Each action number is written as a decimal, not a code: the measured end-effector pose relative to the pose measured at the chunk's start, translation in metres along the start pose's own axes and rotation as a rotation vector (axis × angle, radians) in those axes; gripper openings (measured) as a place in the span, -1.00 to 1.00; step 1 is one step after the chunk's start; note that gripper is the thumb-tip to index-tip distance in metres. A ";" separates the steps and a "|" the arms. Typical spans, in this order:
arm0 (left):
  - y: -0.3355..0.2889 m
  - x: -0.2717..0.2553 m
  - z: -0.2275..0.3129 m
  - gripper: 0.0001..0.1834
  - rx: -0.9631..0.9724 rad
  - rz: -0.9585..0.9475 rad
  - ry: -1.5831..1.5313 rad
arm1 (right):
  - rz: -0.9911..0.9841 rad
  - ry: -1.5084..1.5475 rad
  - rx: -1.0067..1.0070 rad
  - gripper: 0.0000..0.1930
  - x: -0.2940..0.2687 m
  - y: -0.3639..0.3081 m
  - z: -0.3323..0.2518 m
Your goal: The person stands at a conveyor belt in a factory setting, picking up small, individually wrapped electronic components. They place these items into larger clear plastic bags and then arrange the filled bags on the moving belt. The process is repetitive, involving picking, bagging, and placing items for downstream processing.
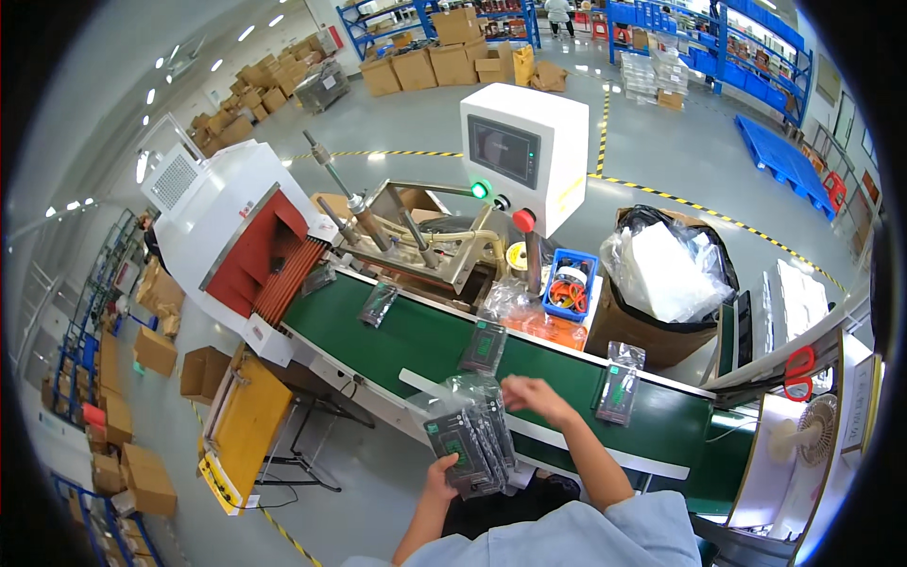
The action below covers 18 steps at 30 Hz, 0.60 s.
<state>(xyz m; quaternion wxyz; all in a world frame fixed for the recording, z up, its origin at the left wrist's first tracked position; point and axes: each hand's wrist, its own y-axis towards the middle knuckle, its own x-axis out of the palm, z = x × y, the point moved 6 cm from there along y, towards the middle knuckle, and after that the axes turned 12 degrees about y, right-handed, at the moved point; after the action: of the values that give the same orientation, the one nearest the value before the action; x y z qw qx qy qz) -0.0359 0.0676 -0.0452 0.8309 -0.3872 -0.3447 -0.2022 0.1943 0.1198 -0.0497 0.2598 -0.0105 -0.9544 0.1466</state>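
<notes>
The person's left hand (pixel 440 470) grips a fanned stack of dark flat packets in clear plastic sleeves (pixel 470 430), held low in front of the body, just at the near edge of the long green conveyor belt (pixel 425 335). The right hand (pixel 527 392) hovers above the top of that stack, fingers curled loosely; whether it pinches a sleeve I cannot tell. Three more bagged packets lie apart on the belt: one (pixel 484 346) just beyond the hands, one (pixel 379 304) nearer the white tunnel machine with red strip curtains (pixel 236 236), one (pixel 619 387) off to the right. Behind the belt stands a white control box with a dark screen (pixel 522 151).
</notes>
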 end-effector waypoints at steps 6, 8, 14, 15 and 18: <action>0.021 0.004 -0.026 -0.54 -0.159 -0.077 0.176 | 0.056 -0.119 -0.055 -0.74 0.014 -0.077 -0.028; 0.022 0.016 -0.036 -0.52 -0.194 -0.110 0.247 | 0.142 0.040 -0.071 -0.75 0.004 -0.091 -0.029; 0.021 0.044 -0.061 -0.49 -0.280 -0.197 0.348 | 0.283 0.084 -0.124 -0.71 -0.029 -0.125 -0.021; 0.022 0.044 -0.063 -0.49 -0.276 -0.193 0.351 | 0.302 0.067 -0.133 -0.70 -0.034 -0.130 -0.018; 0.026 0.048 -0.067 -0.50 -0.256 -0.179 0.354 | 0.362 0.029 -0.156 -0.69 -0.046 -0.147 -0.013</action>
<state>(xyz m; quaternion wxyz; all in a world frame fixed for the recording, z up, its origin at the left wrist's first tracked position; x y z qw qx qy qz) 0.0405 0.0279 -0.0548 0.8014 -0.4156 -0.1982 -0.3818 0.2490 -0.0214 -0.0200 0.2415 -0.2040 -0.9415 0.1164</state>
